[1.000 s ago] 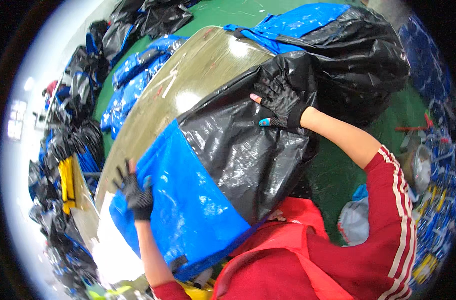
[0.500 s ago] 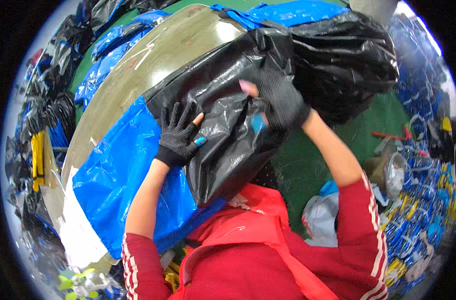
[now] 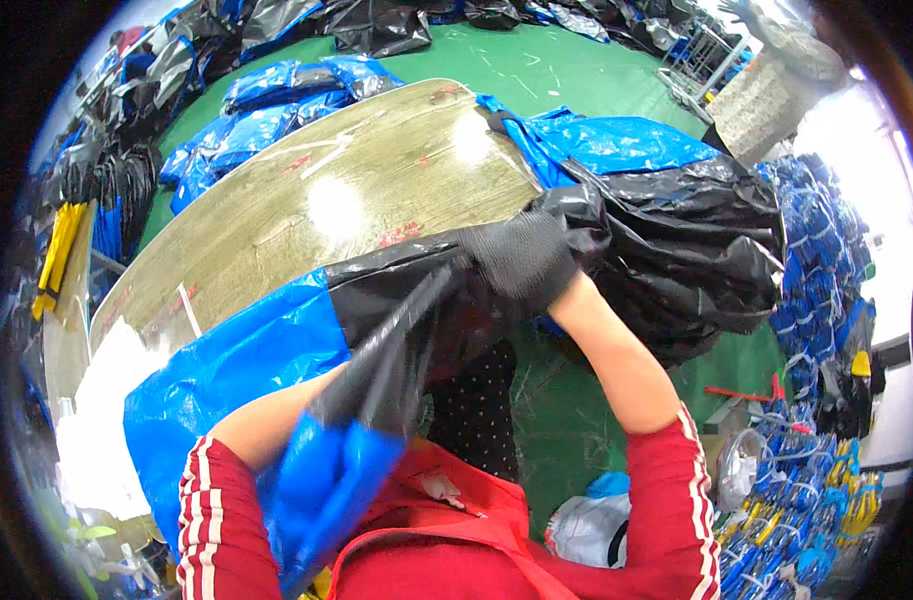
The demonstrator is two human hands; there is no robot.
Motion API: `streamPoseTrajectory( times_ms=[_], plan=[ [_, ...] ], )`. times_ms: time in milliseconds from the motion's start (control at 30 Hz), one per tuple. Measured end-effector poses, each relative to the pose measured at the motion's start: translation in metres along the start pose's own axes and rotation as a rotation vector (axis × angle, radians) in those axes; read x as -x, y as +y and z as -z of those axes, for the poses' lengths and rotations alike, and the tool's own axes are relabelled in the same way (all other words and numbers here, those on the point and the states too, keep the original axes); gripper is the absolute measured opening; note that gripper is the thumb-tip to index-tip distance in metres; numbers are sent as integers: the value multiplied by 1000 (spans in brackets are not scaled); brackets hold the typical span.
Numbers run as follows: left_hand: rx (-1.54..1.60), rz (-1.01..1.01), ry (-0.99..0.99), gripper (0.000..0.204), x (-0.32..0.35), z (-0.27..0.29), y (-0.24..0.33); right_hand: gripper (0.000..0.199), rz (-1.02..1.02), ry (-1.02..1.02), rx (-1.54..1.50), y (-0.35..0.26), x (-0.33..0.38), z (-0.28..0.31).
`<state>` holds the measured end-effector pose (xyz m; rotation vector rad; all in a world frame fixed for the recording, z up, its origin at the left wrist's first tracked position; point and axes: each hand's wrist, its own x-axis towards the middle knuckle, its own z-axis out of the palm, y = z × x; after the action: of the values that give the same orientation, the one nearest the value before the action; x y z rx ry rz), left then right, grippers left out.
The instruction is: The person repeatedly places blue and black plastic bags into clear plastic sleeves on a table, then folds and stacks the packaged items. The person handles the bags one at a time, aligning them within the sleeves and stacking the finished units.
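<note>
Black-and-blue plastic sheeting (image 3: 246,350) lies across the near side of a curved-edged table, its blue part at the left and its black part at the middle. My right hand (image 3: 524,258), in a black knitted glove, is closed on the black part, its fingertips hidden. A lifted flap (image 3: 376,390) of the sheeting runs slanting from beside that hand down toward my body, blurred by motion. My left forearm (image 3: 286,415) passes behind this flap, which hides the left hand. Gathered black plastic (image 3: 676,240) bulges off to the right of my right hand, with blue plastic (image 3: 626,145) above it.
The wood-patterned table top (image 3: 376,190) stretches beyond the sheeting. Blue folded bundles (image 3: 276,110) lie past its far edge on the green floor (image 3: 516,75). At the right are stacked blue bundles (image 3: 816,260), a red-handled tool (image 3: 741,393) and a white bag (image 3: 586,530).
My left hand has gone from lying on the sheeting to behind a raised flap of it. My right hand has moved slightly down and left. The near edge of the sheeting is lifted.
</note>
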<state>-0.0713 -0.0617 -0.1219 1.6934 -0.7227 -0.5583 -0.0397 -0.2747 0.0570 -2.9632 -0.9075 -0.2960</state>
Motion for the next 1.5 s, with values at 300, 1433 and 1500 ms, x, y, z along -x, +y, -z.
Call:
streamPoseTrajectory(
  times_ms=[300, 1433, 1500],
  plan=[
    [-879, -99, -2, 41, 31, 48, 36, 63, -300, -587, -95, 57, -50, -114],
    [-1377, 335, 939, 51, 301, 176, 58, 55, -433, -531, 70, 8, -48, -83],
    [-1485, 305, 486, 67, 259, 164, 40, 56, -453, -488, 112, -1, -45, -64]
  ],
)
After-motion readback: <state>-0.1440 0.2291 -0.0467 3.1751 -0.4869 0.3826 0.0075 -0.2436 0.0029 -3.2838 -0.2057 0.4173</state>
